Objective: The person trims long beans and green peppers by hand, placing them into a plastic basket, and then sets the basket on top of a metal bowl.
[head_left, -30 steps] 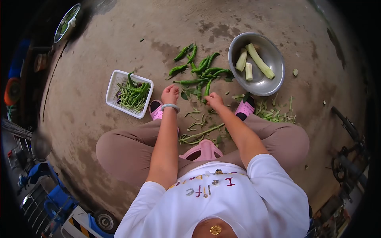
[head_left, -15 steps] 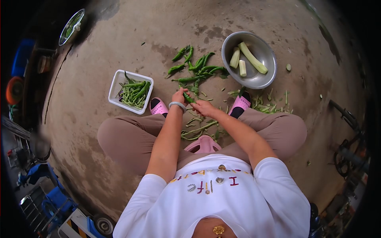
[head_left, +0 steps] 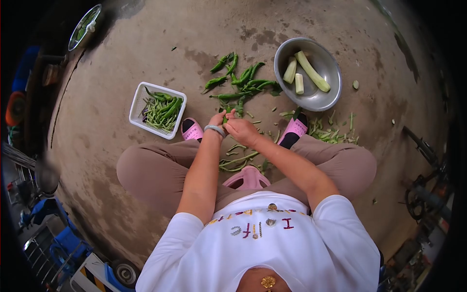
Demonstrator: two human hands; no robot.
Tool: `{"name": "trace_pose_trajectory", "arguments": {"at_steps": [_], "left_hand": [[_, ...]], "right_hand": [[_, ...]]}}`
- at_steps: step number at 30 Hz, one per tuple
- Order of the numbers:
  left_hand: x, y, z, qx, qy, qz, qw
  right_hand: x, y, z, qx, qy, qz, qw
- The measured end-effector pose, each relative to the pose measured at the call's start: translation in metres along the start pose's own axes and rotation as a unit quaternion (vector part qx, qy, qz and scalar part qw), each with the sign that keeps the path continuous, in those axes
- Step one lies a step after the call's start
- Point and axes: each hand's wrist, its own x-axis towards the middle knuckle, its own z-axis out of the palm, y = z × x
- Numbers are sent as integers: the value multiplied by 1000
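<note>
A green pepper (head_left: 225, 118) is held between my two hands, mostly hidden by the fingers. My left hand (head_left: 218, 118), with a pale bracelet at the wrist, is closed round one side of it. From the right, the closed fingers of my right hand (head_left: 242, 131) grip it too. Just beyond my hands, several green peppers (head_left: 247, 82) lie in a loose pile on the floor. To the left stands a white plastic basket (head_left: 154, 131) holding green beans (head_left: 160, 114) and a few peppers.
A metal bowl (head_left: 333, 78) with three peeled pale-green pieces (head_left: 312, 71) stands at the right. Trimmings (head_left: 335, 132) litter the floor by my right pink slipper (head_left: 296, 127). A pink stool (head_left: 247, 178) is between my legs. Another bowl (head_left: 83, 27) stands far left.
My right hand has taken a pepper from the pile and moved left with it to my left hand. Both hands now close round the pepper.
</note>
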Motion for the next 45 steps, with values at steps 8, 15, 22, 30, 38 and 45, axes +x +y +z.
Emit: {"name": "trace_pose_trajectory", "arguments": {"at_steps": [8,15,22,30,38,45], "left_hand": [[1,17,-6,-24,78,138,987],[19,12,-2,28,88,281,955],[15,7,2,68,9,326,943],[7,-7,13,129,-48,326,935],[-5,-19,16,158,-96,290,939],[-3,-22,8,78,-107,268,954]], "right_hand": [[8,70,-18,-153,-325,110,927],[29,48,-4,336,-252,442,792],[26,45,-5,463,-229,466,718],[19,37,-11,305,-218,367,851],[6,17,6,6,-147,224,963],[3,-12,-6,-89,-131,277,948]]}}
